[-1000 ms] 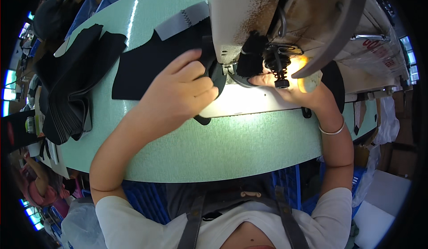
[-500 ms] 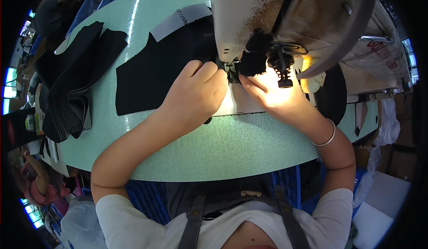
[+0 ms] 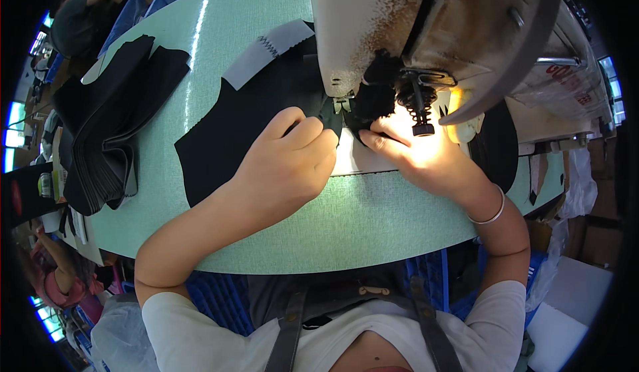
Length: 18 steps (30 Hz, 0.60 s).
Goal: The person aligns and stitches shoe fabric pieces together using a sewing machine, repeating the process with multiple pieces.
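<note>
A black fabric piece [image 3: 233, 122] lies under the presser foot [image 3: 342, 106] of a sewing machine [image 3: 373, 19]. A light grey strip with dark zigzag stitching [image 3: 269, 52] is on its far edge. My left hand [image 3: 293, 159] is closed in a loose fist on the fabric, just left of the foot; its fingertips are curled out of sight. Right of the foot, under the bright lamp, my right hand [image 3: 416, 149] pinches the fabric's dark edge, its fingers partly hidden by the machine's spring tension part [image 3: 418, 106].
A folded stack of black fabric pieces [image 3: 110, 139] lies at the left of the pale green table [image 3: 319, 225]. Another dark piece [image 3: 496, 139] is right of the machine. Clear plastic [image 3: 579, 186] hangs at the far right. A co-worker [image 3: 63, 272] sits off to the left.
The black fabric and its grey strip have shifted toward me and turned slightly. Both hands have come a little nearer to me, the left more than the right.
</note>
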{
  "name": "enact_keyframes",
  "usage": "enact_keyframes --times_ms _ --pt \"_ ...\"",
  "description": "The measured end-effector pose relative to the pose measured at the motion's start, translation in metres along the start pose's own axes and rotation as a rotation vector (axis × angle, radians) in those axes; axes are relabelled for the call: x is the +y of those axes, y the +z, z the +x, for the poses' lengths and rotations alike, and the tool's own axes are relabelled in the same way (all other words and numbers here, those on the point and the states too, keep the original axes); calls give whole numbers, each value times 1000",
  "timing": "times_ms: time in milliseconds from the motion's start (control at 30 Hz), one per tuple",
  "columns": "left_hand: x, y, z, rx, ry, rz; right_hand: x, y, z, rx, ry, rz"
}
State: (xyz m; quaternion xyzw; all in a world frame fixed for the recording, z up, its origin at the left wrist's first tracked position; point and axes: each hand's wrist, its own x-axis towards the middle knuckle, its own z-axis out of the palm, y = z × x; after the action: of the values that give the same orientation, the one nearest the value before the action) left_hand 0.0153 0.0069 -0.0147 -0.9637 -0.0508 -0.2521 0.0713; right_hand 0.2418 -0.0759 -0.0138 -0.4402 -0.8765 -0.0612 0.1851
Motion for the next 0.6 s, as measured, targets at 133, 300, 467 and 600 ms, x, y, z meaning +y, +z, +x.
enact_keyframes --times_ms 133,300,467,600 --pt "4 5 0 -7 -13 41 -6 7 4 1 20 -50" --pt "12 10 -1 -85 -176 -27 -8 19 9 129 -26 -138" --pt "16 11 1 -66 -217 -89 -9 22 7 135 -28 -117" --pt "17 13 1 -52 -230 -117 -8 22 11 162 -4 -32"
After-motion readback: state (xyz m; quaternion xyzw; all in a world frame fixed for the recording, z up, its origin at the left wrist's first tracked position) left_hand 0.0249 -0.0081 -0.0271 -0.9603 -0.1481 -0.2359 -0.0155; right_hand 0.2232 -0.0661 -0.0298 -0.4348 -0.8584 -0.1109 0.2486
